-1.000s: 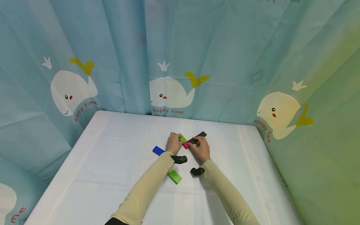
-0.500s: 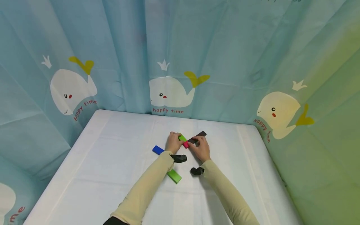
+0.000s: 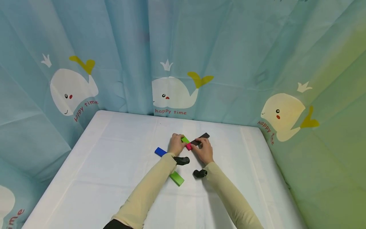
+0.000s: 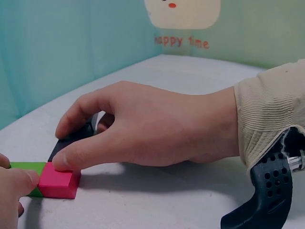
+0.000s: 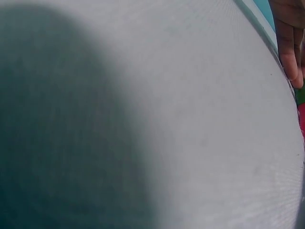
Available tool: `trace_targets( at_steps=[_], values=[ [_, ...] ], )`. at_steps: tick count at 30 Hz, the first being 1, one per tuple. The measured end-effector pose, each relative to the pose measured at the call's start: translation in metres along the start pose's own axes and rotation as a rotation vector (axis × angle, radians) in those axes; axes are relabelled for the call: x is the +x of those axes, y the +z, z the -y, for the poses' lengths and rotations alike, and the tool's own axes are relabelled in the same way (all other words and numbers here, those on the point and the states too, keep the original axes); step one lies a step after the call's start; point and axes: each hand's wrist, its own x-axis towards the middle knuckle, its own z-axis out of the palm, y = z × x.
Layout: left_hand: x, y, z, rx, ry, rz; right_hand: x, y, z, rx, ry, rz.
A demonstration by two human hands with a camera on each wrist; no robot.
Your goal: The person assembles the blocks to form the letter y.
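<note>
A green block and a short pink block lie end to end on the white table. A long dark block runs from beside them toward the back right. My left hand pinches the green block, its thumb by the seam with the pink one in the left wrist view. My right hand grips the dark block near its inner end, fingers bent over the far side. In the left wrist view, the thumb of that right hand touches the pink block. The right wrist view catches only the left hand and block edges.
A blue block and another green block show on either side of the left sleeve, which hides what lies between. Black wrist mounts hang low over the white table. A whale-print curtain borders the table.
</note>
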Motion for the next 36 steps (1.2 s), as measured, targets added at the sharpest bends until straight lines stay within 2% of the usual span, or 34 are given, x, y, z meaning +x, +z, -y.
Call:
trace_targets(
  at_steps=[9,13,16,20,23,27,32,36],
  values=[
    [0.001,-0.004,0.002,-0.005,0.007,0.014,-0.001,0.0,0.0,0.002,0.012,0.003],
    [-0.003,-0.013,0.004,0.006,0.041,-0.014,-0.002,0.002,0.002,0.001,0.014,-0.001],
    [-0.007,-0.026,0.007,0.031,0.062,-0.021,-0.002,0.002,0.002,-0.004,0.021,0.004],
    [-0.02,-0.049,0.014,0.123,0.039,-0.01,-0.001,0.001,0.003,0.006,0.034,0.013],
    [-0.035,-0.063,0.022,0.244,0.019,0.013,-0.001,-0.001,0.006,0.013,0.047,0.024],
    [-0.049,-0.078,0.031,0.368,0.034,0.036,0.002,-0.002,0.006,0.005,0.057,0.036],
    [-0.061,-0.089,0.041,0.454,0.05,0.044,0.003,-0.001,0.005,0.017,0.056,0.033],
    [-0.071,-0.091,0.047,0.492,0.05,0.084,0.001,-0.001,0.005,0.01,0.07,0.041]
  ],
)
